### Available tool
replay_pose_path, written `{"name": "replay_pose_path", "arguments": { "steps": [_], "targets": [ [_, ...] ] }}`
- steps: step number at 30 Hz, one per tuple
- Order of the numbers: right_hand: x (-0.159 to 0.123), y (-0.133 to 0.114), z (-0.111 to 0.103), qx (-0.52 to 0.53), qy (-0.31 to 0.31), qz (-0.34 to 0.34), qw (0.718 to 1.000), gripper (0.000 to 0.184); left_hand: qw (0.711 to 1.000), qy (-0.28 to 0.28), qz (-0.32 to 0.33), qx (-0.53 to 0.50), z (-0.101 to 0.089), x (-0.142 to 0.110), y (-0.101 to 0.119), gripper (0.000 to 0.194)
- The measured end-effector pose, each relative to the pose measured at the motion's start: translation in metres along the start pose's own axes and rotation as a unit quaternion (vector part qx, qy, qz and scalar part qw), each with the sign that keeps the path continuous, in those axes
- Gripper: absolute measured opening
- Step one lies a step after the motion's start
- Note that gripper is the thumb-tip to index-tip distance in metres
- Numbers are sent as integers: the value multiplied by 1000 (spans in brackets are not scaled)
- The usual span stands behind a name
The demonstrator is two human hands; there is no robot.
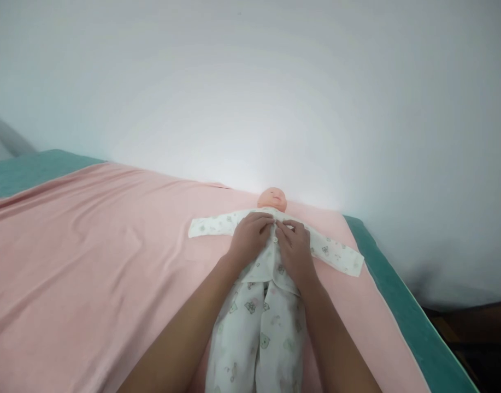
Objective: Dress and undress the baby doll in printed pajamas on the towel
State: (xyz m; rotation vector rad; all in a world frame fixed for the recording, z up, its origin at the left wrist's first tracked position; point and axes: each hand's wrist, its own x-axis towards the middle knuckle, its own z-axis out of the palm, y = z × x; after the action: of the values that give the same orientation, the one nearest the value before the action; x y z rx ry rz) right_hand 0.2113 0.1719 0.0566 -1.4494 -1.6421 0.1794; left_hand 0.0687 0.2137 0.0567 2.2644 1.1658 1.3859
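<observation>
A doll point(272, 200) lies on its back, wearing a white printed baby shirt point(338, 255) with sleeves spread wide and matching trousers point(250, 333). My left hand point(251, 237) is closed on the shirt's front edge near the collar. Just opposite, my right hand point(294, 245) pinches the other front edge, its fingertips close to those of the left. Between the hands, a small white button point(275, 239) shows lower on the shirt front. The exact spot under my fingertips is partly hidden.
A pink blanket point(90, 262) lies under the doll, wrinkled on the left. Green bedding point(401, 300) shows along the right edge and at the far left. A pale wall point(250, 93) rises right behind the doll's head. Something dark brown point(475, 333) stands beyond the right edge.
</observation>
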Motion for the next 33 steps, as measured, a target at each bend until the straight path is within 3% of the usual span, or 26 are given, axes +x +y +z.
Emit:
{"name": "replay_pose_path", "arguments": {
  "steps": [5,10,18,33],
  "targets": [
    [1,-3,-7,40,-17,17,999,32,1000,-9,6,13,-3,-7,1,27],
    [-10,-15,-15,100,34,44,993,24,998,-30,33,41,-6,-14,4,33],
    [-50,-21,-15,68,82,-31,994,14,996,22,84,-16,-11,-32,15,26],
    [-54,-16,-14,30,67,-83,994,20,997,10,45,-65,-17,-44,14,25]
  ]
}}
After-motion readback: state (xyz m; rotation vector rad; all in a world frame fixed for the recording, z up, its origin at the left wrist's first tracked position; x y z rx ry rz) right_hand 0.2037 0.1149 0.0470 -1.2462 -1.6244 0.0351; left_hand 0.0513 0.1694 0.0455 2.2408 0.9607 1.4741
